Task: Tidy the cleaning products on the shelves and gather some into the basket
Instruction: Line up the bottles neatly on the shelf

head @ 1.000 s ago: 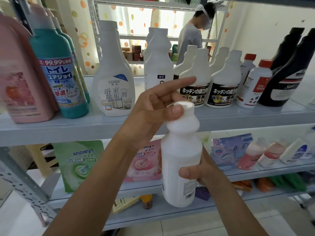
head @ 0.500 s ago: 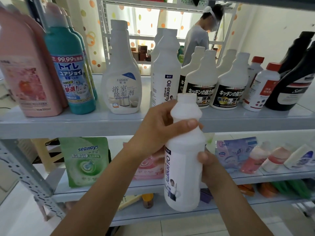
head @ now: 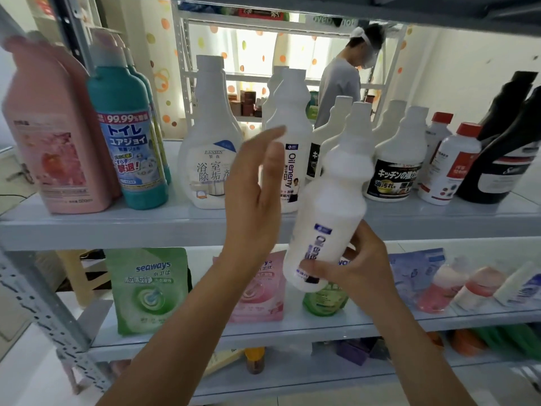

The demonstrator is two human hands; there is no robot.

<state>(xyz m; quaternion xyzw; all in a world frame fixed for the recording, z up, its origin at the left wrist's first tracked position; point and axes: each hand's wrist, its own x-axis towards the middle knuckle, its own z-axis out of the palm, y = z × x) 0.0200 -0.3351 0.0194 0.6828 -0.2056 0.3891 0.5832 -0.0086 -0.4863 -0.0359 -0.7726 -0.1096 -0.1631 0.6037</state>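
My right hand grips the lower part of a white "Oil enemy" bottle, which tilts with its cap to the upper right in front of the upper shelf. My left hand hovers just left of the bottle with straight fingers and holds nothing. A matching white "Oil enemy" bottle stands upright on the shelf behind my left hand. No basket is in view.
On the upper shelf stand a pink jug, teal bottles, a white bathroom cleaner, white kitchen cleaners, red-capped bottles and black bottles. Refill pouches sit on the lower shelf. A person stands behind the rack.
My left hand let go of the bottle's neck and opened, drawing away to the left. The bottle rose and tilted to the right in my right hand, its label turned toward me.
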